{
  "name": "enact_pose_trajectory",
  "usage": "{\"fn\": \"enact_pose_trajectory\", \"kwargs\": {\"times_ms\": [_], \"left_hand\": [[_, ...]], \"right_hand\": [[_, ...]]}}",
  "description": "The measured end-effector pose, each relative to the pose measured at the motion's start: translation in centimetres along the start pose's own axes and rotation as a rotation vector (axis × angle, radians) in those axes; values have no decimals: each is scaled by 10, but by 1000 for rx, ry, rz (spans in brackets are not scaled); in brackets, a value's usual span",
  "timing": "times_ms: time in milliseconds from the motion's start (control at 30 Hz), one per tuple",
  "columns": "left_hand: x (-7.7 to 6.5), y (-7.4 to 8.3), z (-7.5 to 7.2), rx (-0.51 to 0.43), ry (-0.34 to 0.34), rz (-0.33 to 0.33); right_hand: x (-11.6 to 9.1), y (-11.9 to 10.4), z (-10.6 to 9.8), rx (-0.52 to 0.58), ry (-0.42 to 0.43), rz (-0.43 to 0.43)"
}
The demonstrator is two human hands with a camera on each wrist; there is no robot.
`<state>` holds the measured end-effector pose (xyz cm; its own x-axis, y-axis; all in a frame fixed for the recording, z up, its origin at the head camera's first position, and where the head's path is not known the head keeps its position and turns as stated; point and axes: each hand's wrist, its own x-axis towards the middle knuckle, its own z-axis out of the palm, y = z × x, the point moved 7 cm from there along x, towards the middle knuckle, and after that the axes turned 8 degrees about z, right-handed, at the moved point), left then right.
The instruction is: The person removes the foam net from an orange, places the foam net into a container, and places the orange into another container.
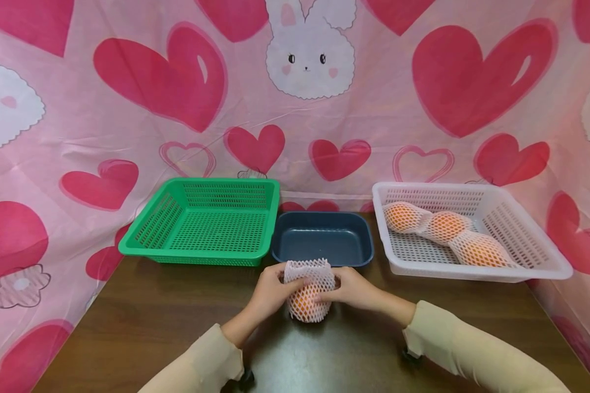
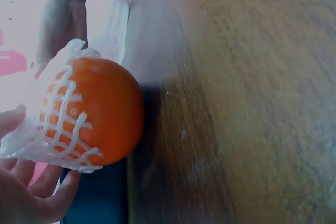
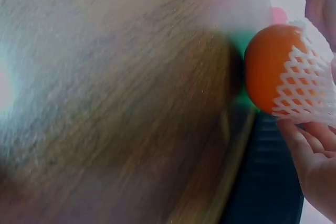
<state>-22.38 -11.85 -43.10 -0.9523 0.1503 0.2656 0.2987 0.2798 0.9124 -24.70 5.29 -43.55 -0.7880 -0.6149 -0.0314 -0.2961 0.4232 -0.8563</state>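
Note:
Over the front middle of the table, both hands hold an orange (image 2: 116,109) in a white foam net sleeve (image 1: 308,272). The left hand (image 1: 269,288) grips the sleeve's left side, its thumb across the front. From the right, the right hand (image 1: 356,289) pinches the sleeve the same way. One end of the fruit sticks out bare and smooth in both wrist views, while the mesh (image 3: 307,85) wraps the rest. The sleeve's other end stands loose above the fruit in the head view.
Behind the hands sits a dark blue tray (image 1: 324,245). A green basket (image 1: 199,254) stands at the left. At the right, a white basket (image 1: 472,273) holds several net-wrapped oranges (image 1: 444,226). A pink heart-print cloth (image 1: 295,120) hangs behind the wooden table (image 1: 167,311).

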Motion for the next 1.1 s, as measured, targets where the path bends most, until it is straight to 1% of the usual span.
{"fn": "enact_pose_trajectory", "kwargs": {"times_ms": [100,167,267,400,567,733,833,900,1000,1100], "left_hand": [[-2,-1,1,-17,-39,-31],[-3,-3,2,-19,-77,-45],[-6,-6,3,29,-132,-51],[-7,-6,4,82,-164,-39],[-8,-3,5,77,-212,-11],[-9,-3,10,64,-276,0],[-10,-3,12,38,-307,10],[-10,-3,13,15,-314,20],[-10,-4,12,24,-299,29],[-10,-6,11,67,-277,16]], "right_hand": [[1,-1,1,8,19,9],[1,-2,0,13,45,22],[1,-3,-1,21,83,40],[2,-4,-3,37,133,55],[4,-2,-4,47,201,68],[4,-4,-8,54,270,85],[5,-3,-9,104,265,99],[6,-2,-7,159,244,109],[6,1,-4,243,210,125],[7,2,-2,279,174,126]]}}
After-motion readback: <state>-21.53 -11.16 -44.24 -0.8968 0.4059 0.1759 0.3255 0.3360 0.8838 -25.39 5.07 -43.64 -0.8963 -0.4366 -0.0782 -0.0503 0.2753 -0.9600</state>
